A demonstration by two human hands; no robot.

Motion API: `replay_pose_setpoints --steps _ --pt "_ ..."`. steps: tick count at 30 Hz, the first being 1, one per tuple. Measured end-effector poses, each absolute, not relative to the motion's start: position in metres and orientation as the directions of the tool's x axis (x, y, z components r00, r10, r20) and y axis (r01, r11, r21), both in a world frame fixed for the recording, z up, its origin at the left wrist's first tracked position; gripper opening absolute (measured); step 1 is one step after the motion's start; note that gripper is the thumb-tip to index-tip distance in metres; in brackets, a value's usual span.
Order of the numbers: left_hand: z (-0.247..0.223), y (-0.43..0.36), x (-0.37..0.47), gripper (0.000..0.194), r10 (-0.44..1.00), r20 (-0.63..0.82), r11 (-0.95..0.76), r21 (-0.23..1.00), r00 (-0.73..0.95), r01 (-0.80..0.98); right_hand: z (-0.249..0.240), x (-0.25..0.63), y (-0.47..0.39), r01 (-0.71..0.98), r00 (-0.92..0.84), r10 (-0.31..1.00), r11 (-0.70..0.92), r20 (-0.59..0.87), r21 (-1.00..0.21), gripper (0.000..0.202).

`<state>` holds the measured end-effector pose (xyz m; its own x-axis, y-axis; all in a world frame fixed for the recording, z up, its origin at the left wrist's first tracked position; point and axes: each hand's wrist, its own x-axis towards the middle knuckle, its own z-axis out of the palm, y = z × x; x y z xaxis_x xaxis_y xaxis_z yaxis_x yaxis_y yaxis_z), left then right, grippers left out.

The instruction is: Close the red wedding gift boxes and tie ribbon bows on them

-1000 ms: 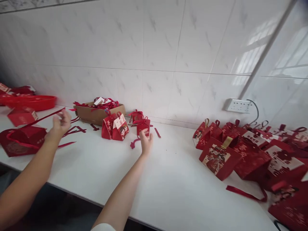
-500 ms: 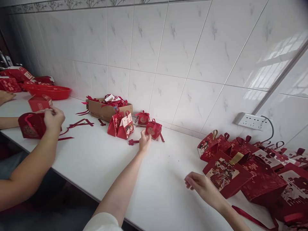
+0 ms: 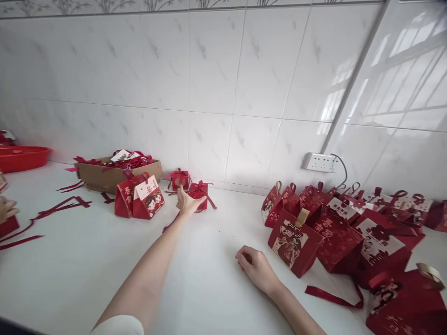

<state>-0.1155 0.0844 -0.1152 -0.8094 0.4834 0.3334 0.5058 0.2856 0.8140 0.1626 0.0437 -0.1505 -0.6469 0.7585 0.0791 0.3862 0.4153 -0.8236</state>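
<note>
My left hand (image 3: 188,204) reaches out over the table with thumb and fingers spread, right in front of a small red gift box (image 3: 200,190) tied with a ribbon bow. The hand hides part of that box, and I see no grip on it. A similar small red box (image 3: 180,180) stands just behind my fingertips. Under my left wrist a dark red ribbon (image 3: 170,225) partly shows. My right hand (image 3: 256,265) rests on the white table with its fingers curled in and nothing visible in them, left of a large red gift box (image 3: 295,242).
Two tent-shaped gift boxes (image 3: 139,200) stand before a cardboard box (image 3: 101,176) full of ribbons. Many red gift boxes (image 3: 338,239) crowd the right, below a power strip (image 3: 320,162). A co-worker's hand (image 3: 5,209) and a red basin (image 3: 26,158) are at the left.
My view has turned to the right. My left fingers have come apart from the small ribboned box, which now stands beside its twin. My right hand has lowered to the table and curled.
</note>
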Motion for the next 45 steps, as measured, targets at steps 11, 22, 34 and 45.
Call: replay_pose_setpoints --steps 11,22,34,45 --pt "-0.098 0.111 -0.091 0.094 0.364 0.276 0.366 0.836 -0.889 0.409 -0.149 0.165 0.047 0.289 -0.645 0.759 0.352 0.091 -0.89 0.015" --pt "-0.115 0.019 -0.01 0.086 0.733 0.648 -0.372 0.636 -0.207 0.676 -0.137 0.188 0.073 -0.088 -0.271 0.941 0.184 0.202 -0.979 0.051" --pt "-0.126 -0.009 0.0 0.101 0.814 0.506 -0.554 0.528 0.285 0.644 -0.129 0.195 0.059 -0.042 -0.438 0.881 0.178 0.178 -0.983 0.05" --pt "-0.122 -0.004 0.005 0.016 0.747 0.665 -0.479 0.515 0.022 0.71 -0.129 0.194 0.065 -0.075 -0.259 0.956 0.121 0.136 -0.99 0.048"
